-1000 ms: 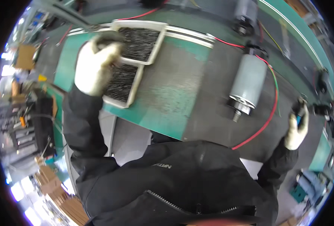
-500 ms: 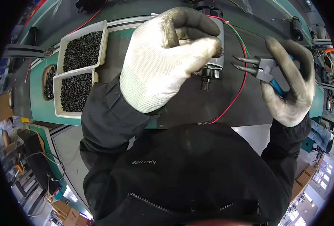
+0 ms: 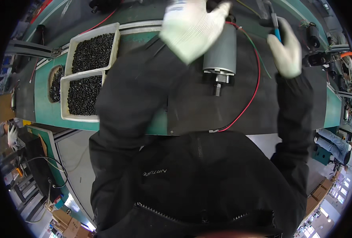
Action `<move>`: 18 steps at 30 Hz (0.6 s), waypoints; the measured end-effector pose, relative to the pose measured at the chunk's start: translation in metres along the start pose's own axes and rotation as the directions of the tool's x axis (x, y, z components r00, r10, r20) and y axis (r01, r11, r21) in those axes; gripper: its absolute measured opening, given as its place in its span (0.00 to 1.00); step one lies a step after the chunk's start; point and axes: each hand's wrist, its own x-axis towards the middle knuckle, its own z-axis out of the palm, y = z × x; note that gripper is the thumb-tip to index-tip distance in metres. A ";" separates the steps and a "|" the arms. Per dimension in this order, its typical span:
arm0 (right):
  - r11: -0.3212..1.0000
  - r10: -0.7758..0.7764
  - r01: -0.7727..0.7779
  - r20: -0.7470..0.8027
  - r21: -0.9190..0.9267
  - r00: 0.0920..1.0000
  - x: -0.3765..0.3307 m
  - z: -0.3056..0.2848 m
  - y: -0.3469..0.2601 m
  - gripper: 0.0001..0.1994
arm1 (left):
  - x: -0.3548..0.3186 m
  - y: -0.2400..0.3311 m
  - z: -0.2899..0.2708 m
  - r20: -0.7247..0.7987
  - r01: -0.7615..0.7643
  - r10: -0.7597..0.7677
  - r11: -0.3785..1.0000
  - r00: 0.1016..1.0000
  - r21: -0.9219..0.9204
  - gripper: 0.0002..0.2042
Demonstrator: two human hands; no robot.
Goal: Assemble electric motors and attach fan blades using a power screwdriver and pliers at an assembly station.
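Observation:
A grey cylindrical motor (image 3: 219, 55) lies on a black mat (image 3: 207, 111), its shaft pointing toward me. My left hand (image 3: 192, 27), in a white glove and blurred, is over the motor's far left end; whether it grips the motor is unclear. A little right of the motor, my right hand (image 3: 286, 49), also gloved, holds blue-handled pliers (image 3: 274, 22) upright. A red wire (image 3: 255, 89) and a green wire (image 3: 260, 53) run from the motor across the mat.
Two white trays of small black screws (image 3: 94, 51) (image 3: 83, 95) stand at the left on the green bench (image 3: 45, 111), beside a round dish of dark parts (image 3: 56, 83). More motors and tools (image 3: 314, 35) lie at the far right. Boxes stand on the floor below.
My left hand left the screw tray, came to the motor and lifted it close; now the motor lies lower on the mat. The right hand with the pliers moved in beside the motor.

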 end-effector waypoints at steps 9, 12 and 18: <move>-0.033 0.395 -0.501 0.472 0.865 0.788 -0.029 0.053 0.037 0.17 | 0.020 -0.037 0.079 0.046 0.526 -0.525 0.850 0.850 -0.026 0.43; 0.218 0.124 -0.329 0.308 0.919 0.943 -0.045 0.006 -0.013 0.21 | -0.009 0.022 0.017 0.008 0.295 -0.304 0.917 0.953 -0.268 0.43; 0.991 -0.098 0.124 0.375 -0.047 0.922 -0.028 -0.088 -0.111 0.27 | -0.055 0.046 -0.025 -0.060 -0.357 0.410 0.703 0.910 -0.615 0.52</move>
